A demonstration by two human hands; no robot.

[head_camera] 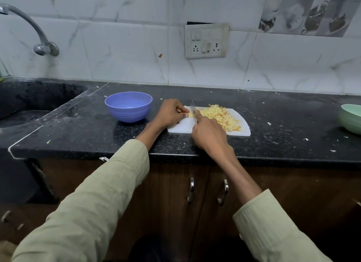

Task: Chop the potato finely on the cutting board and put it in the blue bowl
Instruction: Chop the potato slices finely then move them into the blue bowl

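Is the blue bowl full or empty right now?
Empty. The blue bowl shows only its bare inside, while the chopped potato still lies heaped on the cutting board.

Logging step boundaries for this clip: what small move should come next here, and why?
Probably another downward cut: the left hand pinches a small uncut potato piece against the knife held by the right hand; the blue bowl looks empty.
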